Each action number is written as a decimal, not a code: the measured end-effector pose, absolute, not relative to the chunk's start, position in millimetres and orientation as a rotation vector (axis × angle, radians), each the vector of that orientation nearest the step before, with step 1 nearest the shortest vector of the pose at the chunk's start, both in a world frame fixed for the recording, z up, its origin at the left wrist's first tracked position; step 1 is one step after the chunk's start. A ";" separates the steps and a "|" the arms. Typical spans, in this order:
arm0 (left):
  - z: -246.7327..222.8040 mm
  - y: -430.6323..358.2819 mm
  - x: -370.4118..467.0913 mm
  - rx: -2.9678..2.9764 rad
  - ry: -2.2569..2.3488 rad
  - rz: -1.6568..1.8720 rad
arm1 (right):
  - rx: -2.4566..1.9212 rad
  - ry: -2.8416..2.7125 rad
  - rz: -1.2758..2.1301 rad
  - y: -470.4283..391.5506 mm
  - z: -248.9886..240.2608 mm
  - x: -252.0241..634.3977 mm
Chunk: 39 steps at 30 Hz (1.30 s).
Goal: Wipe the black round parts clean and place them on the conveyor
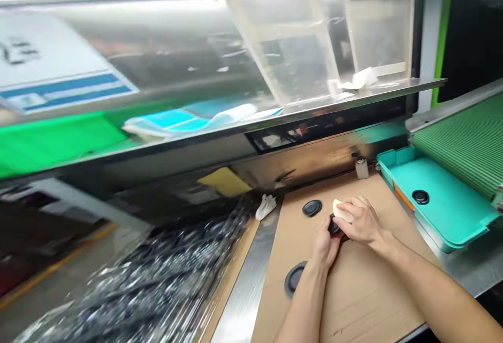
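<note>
Gripping a small black disc [334, 225] in the left hand [327, 243], curled closed about the rim; pinching a cream pad [337, 208] in the right hand [362, 221], drawn together over the outer side of it

Taking the black disc as the middle of the clock and the top of the view as twelve: meeting the cream pad between twelve and one o'clock, slanting in its long axis from about eleven towards five; reaching the right hand at three o'clock and the left hand between six and seven

Hinging, by judgement, on the closeness of pad to disc: touching or just above, too covered to tell; nor able to tell the tilt of the disc

Lying within the grasp of the left hand, so nearer to that than to the right hand, and at about nine o'clock from the right hand

Showing below both hands a cardboard sheet [365, 290] on the metal worktop [249, 285]; resting on the cardboard sheet, a loose disc [312, 207] at ten o'clock, near, a larger disc [294, 279] at seven, partly behind the left forearm [305, 301], and a small bottle [362, 169] at one; standing between two and three, well apart, a teal tray [451, 206] with another disc [420, 196] inside
</note>
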<state>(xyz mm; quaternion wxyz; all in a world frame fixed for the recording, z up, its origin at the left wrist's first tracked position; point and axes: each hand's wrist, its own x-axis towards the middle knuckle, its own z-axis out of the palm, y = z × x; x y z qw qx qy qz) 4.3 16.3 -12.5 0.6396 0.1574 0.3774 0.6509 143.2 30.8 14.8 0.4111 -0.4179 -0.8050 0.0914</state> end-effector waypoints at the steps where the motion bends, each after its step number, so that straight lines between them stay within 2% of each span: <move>1: -8.7 15.1 1.4 0.311 0.789 1.464 | -1.023 -2.090 0.211 22.5 14.7 136.3; 7: 3.8 3.0 -15.8 0.241 0.489 1.380 | -1.005 -2.303 0.061 0.6 12.1 122.6; 13: -2.0 10.7 3.9 0.190 0.484 1.331 | -1.192 -2.159 -0.009 14.6 14.8 127.3; 18: -7.7 13.4 1.9 0.151 0.503 1.370 | -1.145 -2.302 -0.005 8.0 9.6 118.3; 21: -7.8 13.9 -1.0 0.144 0.518 1.408 | -1.312 -2.234 -0.026 10.5 9.7 117.5; 26: -7.4 13.6 2.2 0.133 0.539 1.365 | -1.235 -2.358 0.008 12.1 10.2 118.3; 30: -9.1 14.2 3.2 0.117 0.572 1.424 | -1.440 -2.257 0.018 12.4 9.7 117.5; 35: -9.6 16.0 0.7 0.145 0.591 1.408 | -1.324 -2.346 0.063 12.9 6.3 117.5; 39: -9.8 15.8 3.2 0.163 0.583 1.425 | -1.507 -2.238 0.097 27.7 4.4 127.6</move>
